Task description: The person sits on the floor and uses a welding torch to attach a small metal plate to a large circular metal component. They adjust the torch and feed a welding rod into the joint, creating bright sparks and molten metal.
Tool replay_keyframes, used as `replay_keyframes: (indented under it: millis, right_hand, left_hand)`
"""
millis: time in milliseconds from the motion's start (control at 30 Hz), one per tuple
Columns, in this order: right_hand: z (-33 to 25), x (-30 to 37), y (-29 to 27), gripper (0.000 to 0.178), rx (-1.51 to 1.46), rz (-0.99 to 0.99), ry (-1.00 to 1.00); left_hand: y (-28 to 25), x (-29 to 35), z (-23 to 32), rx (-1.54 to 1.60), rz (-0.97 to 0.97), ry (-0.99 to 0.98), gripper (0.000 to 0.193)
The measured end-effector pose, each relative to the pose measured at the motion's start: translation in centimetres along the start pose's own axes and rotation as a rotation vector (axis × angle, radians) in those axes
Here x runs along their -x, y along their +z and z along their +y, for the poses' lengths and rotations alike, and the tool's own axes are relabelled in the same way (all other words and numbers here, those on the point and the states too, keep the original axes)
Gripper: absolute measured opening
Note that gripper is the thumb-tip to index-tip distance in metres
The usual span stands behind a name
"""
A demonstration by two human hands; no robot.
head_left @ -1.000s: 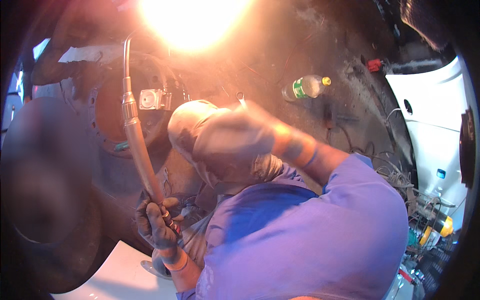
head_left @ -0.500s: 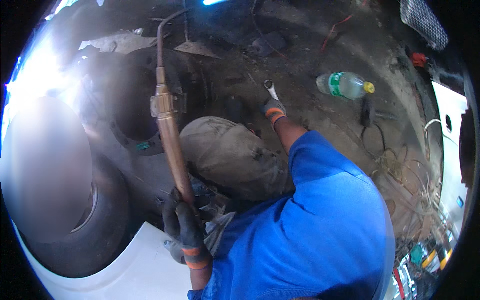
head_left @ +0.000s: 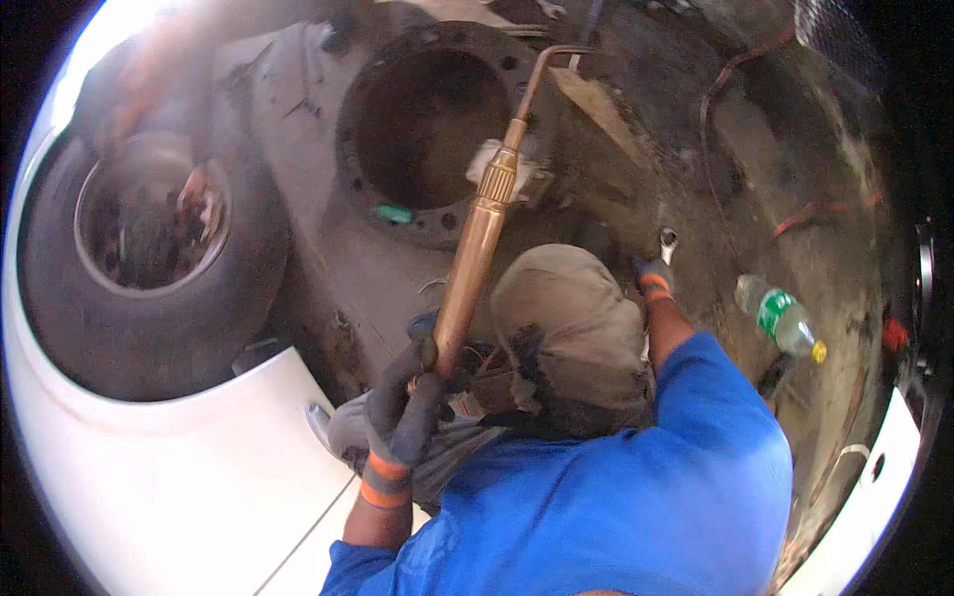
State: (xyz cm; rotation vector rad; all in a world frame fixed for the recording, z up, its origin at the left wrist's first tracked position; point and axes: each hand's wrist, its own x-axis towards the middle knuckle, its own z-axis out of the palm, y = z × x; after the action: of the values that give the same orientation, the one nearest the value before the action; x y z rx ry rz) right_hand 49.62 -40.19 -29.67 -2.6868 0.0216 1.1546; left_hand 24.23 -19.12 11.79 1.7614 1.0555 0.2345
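My left hand (head_left: pixel 402 412), in a dark glove with an orange-striped cuff, is closed round the lower end of a copper-coloured gas torch (head_left: pixel 469 268). The torch points up and away, its thin bent tip over the ground beside a round metal ring. Out to the right, my gloved right hand (head_left: pixel 653 278) is closed on a metal spanner (head_left: pixel 668 244), whose ring end sticks out past the fingers. Part of the spanner is hidden in the glove. My bent knee (head_left: pixel 571 328), in dirty khaki trousers, lies between the two hands.
A wheel with a tyre (head_left: pixel 149 223) is at the left, above a white car panel (head_left: pixel 179 467). The thick flanged ring (head_left: pixel 437 214) has bolt holes. A plastic bottle (head_left: pixel 780 316) lies at the right. A red cable (head_left: pixel 820 209) crosses the dirty ground.
The view has shifted, bringing the wheel and flanged ring into fuller sight. The torch now leans right instead of left. Bright glare at the left has shrunk. Both hands keep their holds.
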Motion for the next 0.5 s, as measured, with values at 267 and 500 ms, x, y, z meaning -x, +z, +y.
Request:
replay_keyframes:
  millis: [267,500]
  right_hand:
    - [-16.3,14.8,-18.2,0.023,-0.892,0.187,-0.731]
    - [-38.7,28.2,-11.9,0.038,0.502,-0.067,-1.461]
  left_hand:
    - [-5.7,-1.3,-3.7,0.198,0.271,-0.056,0.030]
    - [-6.4,-0.2,-8.9,0.462,0.478,-0.037,0.032]
